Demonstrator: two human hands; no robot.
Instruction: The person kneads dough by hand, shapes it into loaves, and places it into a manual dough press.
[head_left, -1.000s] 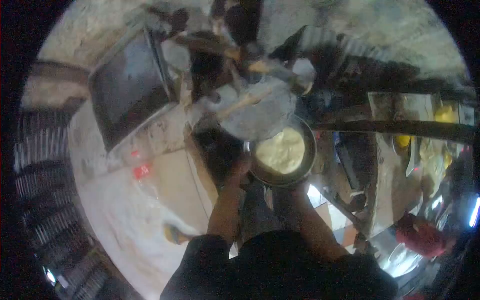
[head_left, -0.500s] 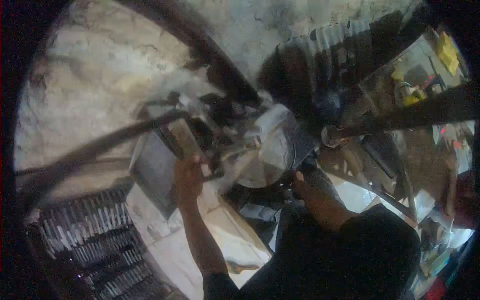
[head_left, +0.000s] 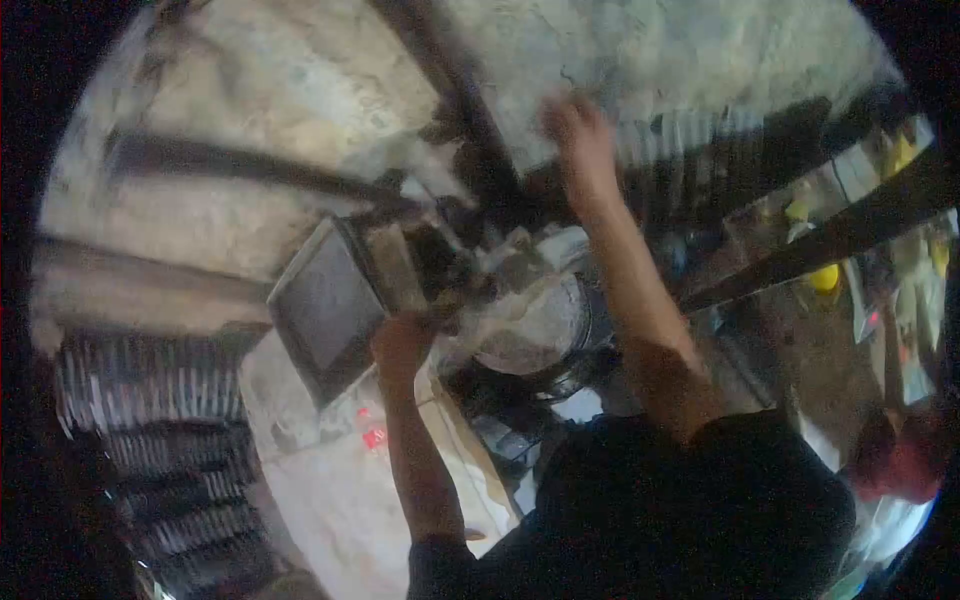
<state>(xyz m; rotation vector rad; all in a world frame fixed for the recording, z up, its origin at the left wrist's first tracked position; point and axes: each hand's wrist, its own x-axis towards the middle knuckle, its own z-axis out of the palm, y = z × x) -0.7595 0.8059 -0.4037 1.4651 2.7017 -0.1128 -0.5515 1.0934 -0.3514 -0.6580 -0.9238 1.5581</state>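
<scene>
My left hand is closed at the near side of a machine, beside a tan block-like part; what its fingers hold is hidden. Right of it lies a round, pale disc with a dark rim, dusty-looking on top. My right hand is raised high, away from the disc, in front of the rough wall. Motion smears its fingers, and I cannot make out anything in them. A flat grey panel with a pale frame stands tilted just left of my left hand.
A pale tabletop with a small red item lies below my left arm. Rows of thin strips fill the left side. Dark beams cross the view. A person in red is at the right edge.
My right hand has gone from beside the disc up toward the wall. My left hand stays by the machine, slightly further right in view. The camera view has shifted.
</scene>
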